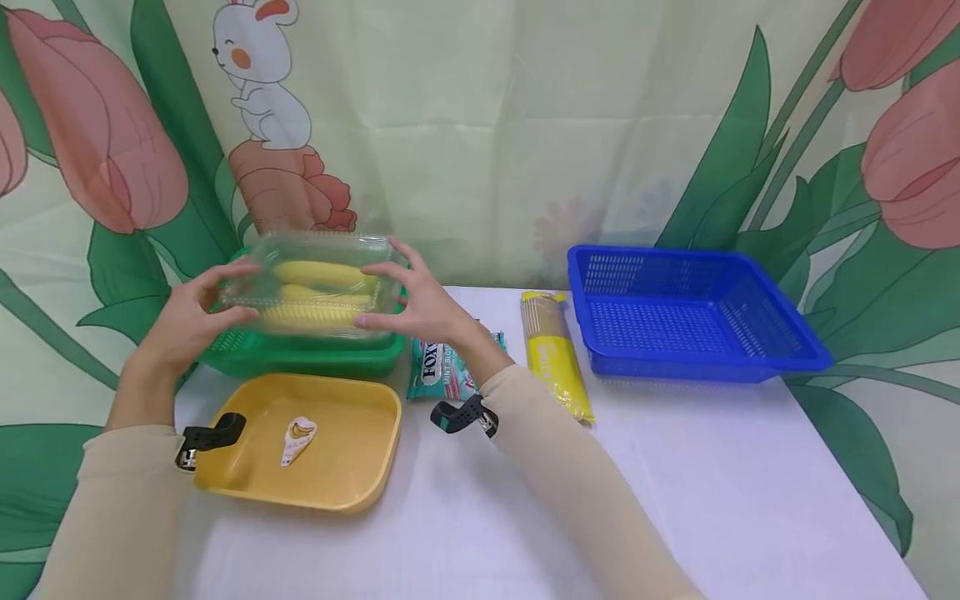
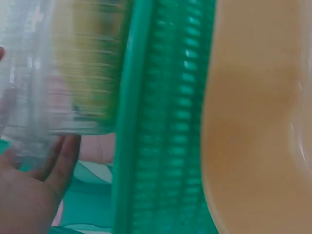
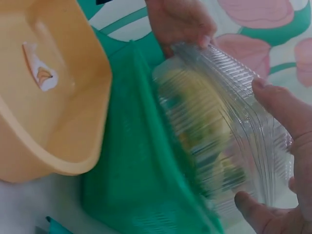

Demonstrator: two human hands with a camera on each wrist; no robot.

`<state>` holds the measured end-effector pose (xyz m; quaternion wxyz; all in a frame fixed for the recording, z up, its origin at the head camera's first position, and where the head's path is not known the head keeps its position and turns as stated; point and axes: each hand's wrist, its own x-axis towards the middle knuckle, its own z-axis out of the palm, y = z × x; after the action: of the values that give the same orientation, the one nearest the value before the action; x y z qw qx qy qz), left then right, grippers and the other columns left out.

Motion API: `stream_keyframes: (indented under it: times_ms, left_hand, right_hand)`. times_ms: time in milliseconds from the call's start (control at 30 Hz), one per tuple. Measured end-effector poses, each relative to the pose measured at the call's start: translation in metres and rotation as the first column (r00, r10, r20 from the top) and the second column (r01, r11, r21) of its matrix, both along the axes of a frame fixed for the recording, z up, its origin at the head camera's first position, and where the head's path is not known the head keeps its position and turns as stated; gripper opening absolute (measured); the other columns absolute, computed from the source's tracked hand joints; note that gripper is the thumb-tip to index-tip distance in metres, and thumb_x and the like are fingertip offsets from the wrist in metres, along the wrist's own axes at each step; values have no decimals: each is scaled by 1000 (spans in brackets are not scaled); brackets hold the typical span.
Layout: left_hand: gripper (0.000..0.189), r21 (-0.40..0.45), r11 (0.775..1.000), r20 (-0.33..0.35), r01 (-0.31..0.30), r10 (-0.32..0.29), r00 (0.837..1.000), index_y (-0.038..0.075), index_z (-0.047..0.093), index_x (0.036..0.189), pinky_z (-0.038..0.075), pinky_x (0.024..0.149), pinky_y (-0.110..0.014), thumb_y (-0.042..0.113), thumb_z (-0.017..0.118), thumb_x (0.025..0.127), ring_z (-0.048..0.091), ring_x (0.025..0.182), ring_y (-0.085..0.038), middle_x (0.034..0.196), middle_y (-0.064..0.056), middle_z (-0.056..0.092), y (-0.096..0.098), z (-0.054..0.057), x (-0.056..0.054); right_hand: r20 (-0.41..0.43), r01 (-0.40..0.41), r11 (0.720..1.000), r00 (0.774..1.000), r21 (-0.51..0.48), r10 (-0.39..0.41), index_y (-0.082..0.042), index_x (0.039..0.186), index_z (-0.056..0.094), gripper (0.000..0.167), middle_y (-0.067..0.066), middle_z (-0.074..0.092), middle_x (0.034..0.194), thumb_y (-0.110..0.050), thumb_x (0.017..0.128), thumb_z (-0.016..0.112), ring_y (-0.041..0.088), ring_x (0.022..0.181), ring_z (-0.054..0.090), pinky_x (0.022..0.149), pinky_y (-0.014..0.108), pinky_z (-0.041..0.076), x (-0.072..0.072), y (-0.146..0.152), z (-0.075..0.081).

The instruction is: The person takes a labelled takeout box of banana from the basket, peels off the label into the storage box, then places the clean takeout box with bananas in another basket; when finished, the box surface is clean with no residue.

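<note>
Both hands hold a clear plastic clamshell box (image 1: 247,304) by its two ends, just above the green basket (image 1: 300,357). Yellow bananas (image 1: 322,273) show through its clear, ridged walls. My left hand (image 1: 197,310) grips the left end, thumb in front and fingers behind. At the opposite end, my right hand (image 1: 420,296) holds on with thumb and fingers spread apart. The right wrist view has the box (image 3: 214,122) tilted beside the green basket's rim, with the right hand (image 3: 287,161) at its near end. The left wrist view is blurred.
In front of the green basket is a yellow basin (image 1: 341,450) with a banana-picture label (image 1: 298,440) in it. A teal Fox's mint packet (image 1: 442,371) and a yellow-labelled packet (image 1: 557,358) lie mid-table. At the right stands a blue basket (image 1: 697,367), near the fabric backdrop.
</note>
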<state>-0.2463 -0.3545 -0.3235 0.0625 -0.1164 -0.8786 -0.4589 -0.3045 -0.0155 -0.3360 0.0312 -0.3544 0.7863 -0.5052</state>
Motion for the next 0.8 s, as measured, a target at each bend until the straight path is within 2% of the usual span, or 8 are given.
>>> stream_keyframes:
  times_ms: [100, 200, 233, 333, 500, 633, 700, 800]
  left_hand:
    - [55, -62, 998, 54, 0, 4, 999, 16, 47, 153, 42, 107, -30, 17, 66, 101, 30, 151, -35, 169, -6, 27, -3, -7, -1]
    - [58, -138, 990, 94, 20, -7, 996, 14, 46, 153, 49, 92, -30, 22, 69, 100, 42, 138, -44, 166, -15, 28, -3, -13, -2]
    - [59, -163, 987, 104, 16, 1, 995, 14, 47, 153, 49, 84, -26, 23, 70, 99, 46, 134, -44, 165, -16, 29, -4, -13, -2]
    - [62, -195, 981, 112, 11, 11, 994, 13, 46, 153, 49, 79, -30, 24, 73, 98, 47, 131, -51, 164, -21, 27, -8, -15, -1]
    - [63, -215, 976, 100, -9, 32, 994, 14, 46, 152, 48, 74, -32, 25, 74, 97, 49, 125, -50, 162, -24, 28, -11, -20, -1]
    - [63, -202, 979, 108, -8, 30, 994, 13, 47, 151, 49, 77, -32, 27, 74, 96, 48, 128, -52, 161, -25, 29, -10, -26, -3]
    - [62, -194, 981, 111, -20, 42, 993, 11, 48, 149, 48, 78, -29, 28, 75, 96, 47, 130, -52, 162, -25, 30, -11, -26, -3]
    - [55, -185, 982, 107, -48, 69, 992, 6, 53, 141, 48, 75, -21, 29, 75, 96, 47, 129, -51, 162, -26, 31, -15, -26, -1]
  right_hand:
    - [12, 0, 999, 1000, 53, -1, -18, 148, 54, 71, -8, -3, 172, -43, 87, 81, 28, 154, 25, 111, 51, 46, -2, -4, -12]
    - [-32, 44, 989, 999, 138, -40, -20, 147, 56, 70, -5, -1, 173, -47, 87, 80, 29, 155, 24, 114, 52, 43, -4, -6, -21]
    - [-55, 59, 985, 997, 164, -50, -22, 147, 57, 70, -5, 0, 173, -48, 87, 80, 29, 156, 24, 115, 52, 41, -4, -7, -21]
    - [-113, 72, 973, 992, 219, -48, -25, 147, 56, 69, -4, 1, 173, -53, 87, 77, 29, 156, 22, 117, 54, 38, -5, -11, -21]
    - [-120, 69, 964, 992, 257, -39, -24, 150, 53, 70, -3, 1, 174, -57, 91, 71, 29, 157, 22, 117, 53, 37, -4, -13, -21]
    - [-140, 89, 952, 989, 293, -49, -24, 150, 52, 68, 2, 3, 174, -54, 92, 70, 31, 155, 27, 117, 53, 39, -3, -14, -25]
    - [-163, 96, 950, 985, 298, -49, -23, 151, 52, 67, 5, 5, 174, -52, 93, 70, 34, 153, 31, 116, 55, 39, -4, -16, -26]
    - [-187, 114, 949, 981, 295, -59, -22, 150, 52, 65, 6, 9, 173, -51, 95, 69, 36, 153, 32, 118, 60, 34, -4, -21, -30]
